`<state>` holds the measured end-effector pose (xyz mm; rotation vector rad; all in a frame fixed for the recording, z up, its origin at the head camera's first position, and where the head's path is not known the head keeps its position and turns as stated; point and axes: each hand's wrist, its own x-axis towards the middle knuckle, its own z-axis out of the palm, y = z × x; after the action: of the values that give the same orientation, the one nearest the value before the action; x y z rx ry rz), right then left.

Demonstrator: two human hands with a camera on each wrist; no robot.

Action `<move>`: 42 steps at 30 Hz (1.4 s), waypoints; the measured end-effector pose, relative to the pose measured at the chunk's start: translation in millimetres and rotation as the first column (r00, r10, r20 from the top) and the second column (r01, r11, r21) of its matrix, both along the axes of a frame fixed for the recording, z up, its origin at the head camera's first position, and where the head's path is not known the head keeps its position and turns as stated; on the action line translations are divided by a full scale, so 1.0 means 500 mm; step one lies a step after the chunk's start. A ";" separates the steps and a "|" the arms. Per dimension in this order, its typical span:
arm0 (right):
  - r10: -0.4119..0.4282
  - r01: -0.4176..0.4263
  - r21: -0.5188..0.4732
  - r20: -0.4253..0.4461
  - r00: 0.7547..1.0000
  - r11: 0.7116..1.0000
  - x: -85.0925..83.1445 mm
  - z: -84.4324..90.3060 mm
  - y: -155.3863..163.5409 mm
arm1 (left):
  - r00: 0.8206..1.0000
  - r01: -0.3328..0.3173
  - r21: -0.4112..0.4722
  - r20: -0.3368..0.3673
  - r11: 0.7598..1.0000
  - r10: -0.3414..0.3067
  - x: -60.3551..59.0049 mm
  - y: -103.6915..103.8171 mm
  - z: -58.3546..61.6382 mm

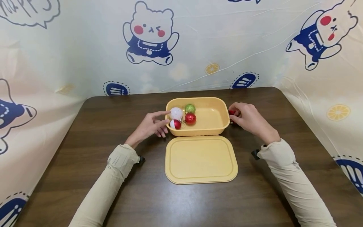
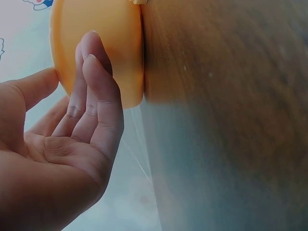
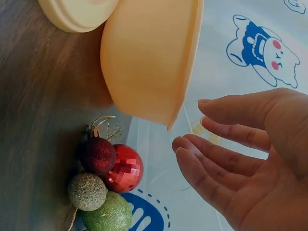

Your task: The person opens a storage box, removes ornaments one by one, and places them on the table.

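Note:
A yellow rectangular box [image 1: 211,115] stands uncovered on the table. Inside its left half lie a white ball ornament [image 1: 176,113], a glittery green one [image 1: 190,108], a shiny red one [image 1: 190,119] and a red-and-white one [image 1: 175,124]. My left hand [image 1: 148,126] touches the box's left end, fingers extended and loosely bent. Just off the right rim hovers my right hand [image 1: 249,118], nothing visible between its fingers in the right wrist view. Near it on the table are a dark red ball [image 3: 98,155], a faceted red ball [image 3: 126,168], a gold ball [image 3: 87,191] and a green ball [image 3: 109,214].
A flat yellow lid [image 1: 201,159] lies directly in front of the box. The dark wood table [image 1: 119,113] is bordered at the back and sides by a pale curtain [image 1: 198,34] printed with cartoon bears.

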<state>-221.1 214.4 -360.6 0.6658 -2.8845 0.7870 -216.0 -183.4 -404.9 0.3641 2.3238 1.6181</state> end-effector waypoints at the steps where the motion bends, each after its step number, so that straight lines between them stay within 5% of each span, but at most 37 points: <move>1: -0.002 0.002 -0.001 0.003 1.000 1.000 -0.001 0.001 -0.002 | 1.000 0.001 0.001 -0.002 1.000 -0.001 0.000 0.000 0.000; 42: 0.202 -0.202 -0.007 -0.023 0.979 0.979 -0.019 0.016 -0.172 | 1.000 0.000 0.020 0.026 1.000 0.000 0.000 0.000 0.002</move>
<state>-230.5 128.2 -352.6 0.9720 -2.8221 0.8089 -216.2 -183.4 -404.1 0.3452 2.2901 1.6370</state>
